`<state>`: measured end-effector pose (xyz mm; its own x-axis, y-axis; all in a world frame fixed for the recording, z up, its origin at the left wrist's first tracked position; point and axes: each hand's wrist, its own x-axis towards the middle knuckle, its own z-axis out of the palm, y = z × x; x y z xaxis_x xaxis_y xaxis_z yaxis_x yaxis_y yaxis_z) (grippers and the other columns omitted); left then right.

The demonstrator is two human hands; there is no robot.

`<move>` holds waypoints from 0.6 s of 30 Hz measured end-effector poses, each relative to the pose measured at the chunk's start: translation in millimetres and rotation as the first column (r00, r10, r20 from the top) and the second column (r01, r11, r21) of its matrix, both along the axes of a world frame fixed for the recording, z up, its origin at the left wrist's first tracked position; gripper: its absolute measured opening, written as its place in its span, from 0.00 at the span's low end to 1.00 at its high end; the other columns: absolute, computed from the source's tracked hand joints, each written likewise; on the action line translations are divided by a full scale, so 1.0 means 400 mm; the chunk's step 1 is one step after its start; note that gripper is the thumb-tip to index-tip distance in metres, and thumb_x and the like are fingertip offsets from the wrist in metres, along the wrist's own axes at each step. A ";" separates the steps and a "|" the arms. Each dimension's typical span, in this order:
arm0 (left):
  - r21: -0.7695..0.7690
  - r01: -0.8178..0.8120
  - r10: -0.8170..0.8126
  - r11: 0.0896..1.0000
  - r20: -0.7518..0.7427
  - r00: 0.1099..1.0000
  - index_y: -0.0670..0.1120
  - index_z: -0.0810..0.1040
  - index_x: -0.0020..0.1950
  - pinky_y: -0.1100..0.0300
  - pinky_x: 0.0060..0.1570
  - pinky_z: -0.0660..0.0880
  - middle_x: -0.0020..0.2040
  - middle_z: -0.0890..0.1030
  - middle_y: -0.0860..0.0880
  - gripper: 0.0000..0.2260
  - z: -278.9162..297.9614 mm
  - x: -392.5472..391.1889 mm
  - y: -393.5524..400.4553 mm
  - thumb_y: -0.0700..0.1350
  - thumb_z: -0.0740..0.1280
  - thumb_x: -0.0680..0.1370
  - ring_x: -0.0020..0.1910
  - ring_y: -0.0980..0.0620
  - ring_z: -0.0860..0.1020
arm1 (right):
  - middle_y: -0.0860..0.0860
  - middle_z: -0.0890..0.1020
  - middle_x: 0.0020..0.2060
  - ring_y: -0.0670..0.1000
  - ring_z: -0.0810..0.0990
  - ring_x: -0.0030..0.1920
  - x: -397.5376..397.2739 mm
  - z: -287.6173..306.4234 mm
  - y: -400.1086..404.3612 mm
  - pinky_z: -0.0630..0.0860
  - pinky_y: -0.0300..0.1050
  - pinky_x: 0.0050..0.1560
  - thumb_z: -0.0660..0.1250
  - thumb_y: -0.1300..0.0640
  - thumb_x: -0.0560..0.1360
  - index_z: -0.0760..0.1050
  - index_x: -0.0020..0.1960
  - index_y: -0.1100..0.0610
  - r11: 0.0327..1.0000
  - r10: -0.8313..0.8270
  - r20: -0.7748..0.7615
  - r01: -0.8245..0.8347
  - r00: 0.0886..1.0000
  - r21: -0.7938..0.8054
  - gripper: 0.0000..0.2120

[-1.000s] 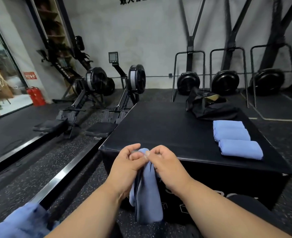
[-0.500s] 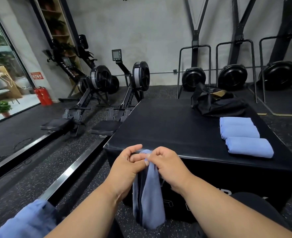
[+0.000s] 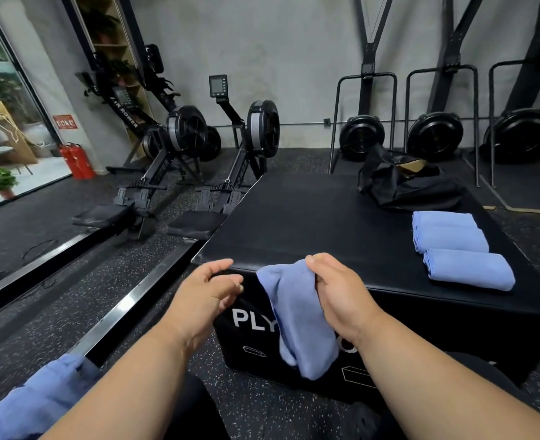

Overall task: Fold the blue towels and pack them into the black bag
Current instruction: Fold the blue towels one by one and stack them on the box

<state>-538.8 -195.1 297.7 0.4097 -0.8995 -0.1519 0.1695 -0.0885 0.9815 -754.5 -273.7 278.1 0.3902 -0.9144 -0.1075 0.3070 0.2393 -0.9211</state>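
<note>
A blue towel [image 3: 297,315] hangs folded lengthwise in front of the black plyo box [image 3: 319,223], gripped at its top by my right hand [image 3: 338,290]. My left hand [image 3: 208,293] hovers just left of it with loosely curled fingers, holding nothing. Three folded blue towels [image 3: 459,249] lie in a row on the box's right side. The black bag [image 3: 411,185] sits crumpled at the box's far right corner. Another heap of blue towels [image 3: 36,398] lies at the lower left near my knee.
Two rowing machines [image 3: 179,147] stand on the floor to the left of the box. A metal floor rail [image 3: 129,306] runs diagonally past the box's left corner. Fan machines [image 3: 433,134] line the back wall. A red extinguisher [image 3: 78,160] stands by the glass door.
My left hand has let go of the towel's top and moved left. My right hand now holds the towel alone and has lifted it slightly toward the box edge.
</note>
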 end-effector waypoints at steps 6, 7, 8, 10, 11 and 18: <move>0.008 0.089 -0.089 0.996 -0.019 0.996 0.49 0.78 0.65 0.58 0.53 0.80 0.54 0.88 0.49 0.13 -0.036 -0.074 -0.017 0.45 0.72 0.81 0.51 0.55 0.86 | 0.56 0.74 0.41 0.56 0.72 0.45 0.031 0.018 0.014 0.70 0.55 0.51 0.71 0.47 0.77 0.75 0.44 0.53 0.995 0.054 -0.075 -0.060 0.996 -0.081 0.11; -0.013 0.076 -0.075 0.997 0.016 0.997 0.50 0.77 0.67 0.58 0.54 0.80 0.52 0.88 0.50 0.15 -0.038 -0.076 -0.019 0.44 0.73 0.81 0.52 0.56 0.86 | 0.56 0.74 0.42 0.56 0.71 0.46 0.032 0.017 0.016 0.69 0.56 0.51 0.71 0.46 0.76 0.75 0.44 0.53 0.994 0.057 -0.076 -0.064 0.995 -0.085 0.11; -0.035 0.066 -0.064 0.997 0.047 0.997 0.51 0.77 0.68 0.56 0.56 0.80 0.51 0.88 0.49 0.18 -0.040 -0.073 -0.022 0.44 0.75 0.79 0.52 0.55 0.85 | 0.57 0.74 0.42 0.56 0.71 0.46 0.032 0.015 0.018 0.69 0.56 0.51 0.71 0.46 0.76 0.75 0.44 0.53 0.994 0.057 -0.084 -0.064 0.995 -0.090 0.11; -0.074 0.063 -0.059 0.995 0.054 0.997 0.54 0.77 0.68 0.51 0.57 0.78 0.50 0.87 0.45 0.23 -0.025 -0.065 -0.025 0.45 0.75 0.74 0.50 0.51 0.83 | 0.56 0.76 0.43 0.55 0.73 0.46 0.028 0.010 0.018 0.71 0.56 0.51 0.71 0.45 0.76 0.74 0.44 0.52 0.993 0.041 -0.134 -0.056 0.990 -0.108 0.12; -0.094 0.062 -0.058 0.994 0.043 0.997 0.55 0.79 0.66 0.50 0.56 0.77 0.49 0.85 0.45 0.23 -0.016 -0.058 -0.029 0.45 0.75 0.72 0.49 0.50 0.82 | 0.56 0.77 0.44 0.55 0.75 0.47 0.026 0.008 0.018 0.72 0.56 0.52 0.70 0.44 0.77 0.74 0.44 0.51 0.992 0.036 -0.161 -0.055 0.986 -0.115 0.12; -0.213 0.100 -0.091 0.972 0.053 0.994 0.54 0.87 0.56 0.53 0.55 0.73 0.43 0.82 0.52 0.12 0.066 -0.035 -0.056 0.39 0.74 0.76 0.47 0.52 0.78 | 0.49 0.83 0.46 0.50 0.80 0.50 0.042 -0.002 0.015 0.77 0.56 0.64 0.66 0.50 0.84 0.75 0.47 0.51 0.991 -0.008 -0.220 -0.022 0.975 -0.131 0.08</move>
<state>-552.6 -217.3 324.3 0.3226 -0.9443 0.0654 0.1283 0.1121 0.9854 -737.7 -267.8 277.3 0.3767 -0.9237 -0.0702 0.0920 0.1128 -0.9893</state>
